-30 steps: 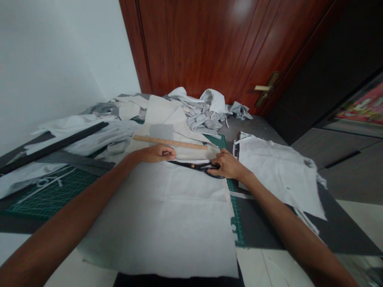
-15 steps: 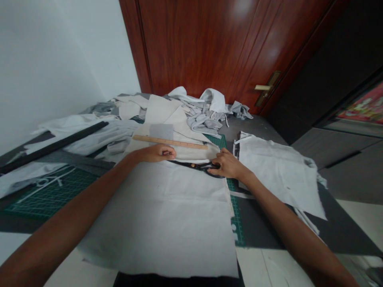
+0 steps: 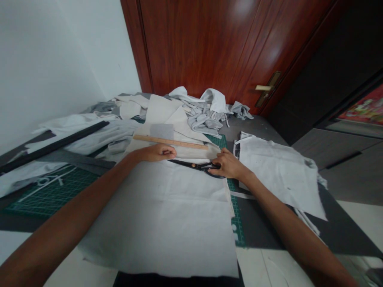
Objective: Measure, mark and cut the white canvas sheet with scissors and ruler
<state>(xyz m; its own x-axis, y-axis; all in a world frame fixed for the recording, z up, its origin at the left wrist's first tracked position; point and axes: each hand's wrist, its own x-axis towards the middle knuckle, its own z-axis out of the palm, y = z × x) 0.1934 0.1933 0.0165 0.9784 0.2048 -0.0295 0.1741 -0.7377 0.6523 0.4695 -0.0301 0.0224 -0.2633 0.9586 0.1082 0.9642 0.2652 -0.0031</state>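
My right hand [image 3: 226,163] is wrapped round the handles of black scissors [image 3: 194,165] with a brass-coloured pivot. Their blades point left along the upper edge of a large white fabric piece [image 3: 167,211], which hangs over the table's near edge. Close to the blade tips, my left hand [image 3: 160,152] has its fingers closed in a pinch at that fabric edge; how much cloth is between them is partly hidden. Just beyond both hands lies a wooden ruler [image 3: 170,142] on beige cloth, with a small grey fabric square [image 3: 162,130] behind it.
Green cutting mats [image 3: 44,197] show at the left and under the cloth. A long black bar [image 3: 56,145] rests across fabric on the left. Crumpled scraps [image 3: 206,119] are heaped at the back, near a wooden door [image 3: 197,48]. More white fabric [image 3: 275,167] lies at the right.
Both hands stay almost in place. The white fabric edge beside the scissor blades looks slightly flatter, and the camera view has shifted a little.
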